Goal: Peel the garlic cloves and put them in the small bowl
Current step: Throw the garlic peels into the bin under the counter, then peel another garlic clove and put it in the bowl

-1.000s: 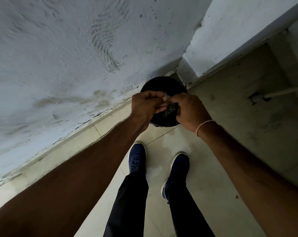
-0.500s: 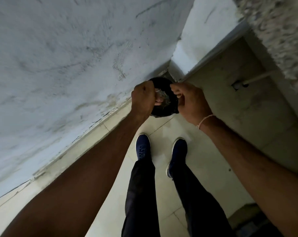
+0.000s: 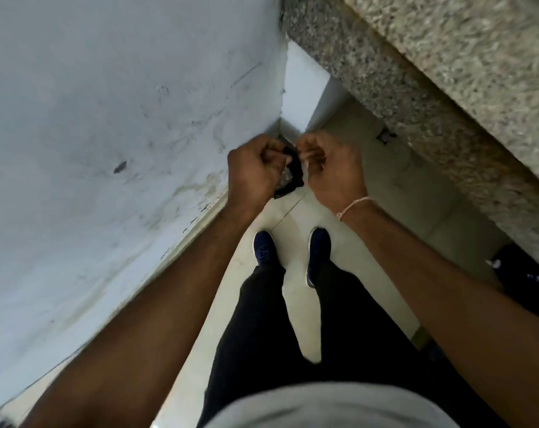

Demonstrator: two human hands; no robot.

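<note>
Both hands are held close together at waist height over a round black bin that stands on the floor in the wall corner. My left hand is curled into a fist, knuckles toward the camera. My right hand has its fingers curled inward, a thin thread band on the wrist. Only a sliver of the bin shows between the two hands. No garlic clove, peel or small bowl can be made out in this view; the insides of both hands are hidden.
A stained white wall runs along the left. A speckled granite counter edge overhangs on the right. I stand on pale floor tiles in blue shoes. A dark object sits under the counter.
The camera has pulled back and up, so the counter edge has come into view. The hands moved slightly apart and now cover most of the bin. The pale scrap between my fingers no longer shows.
</note>
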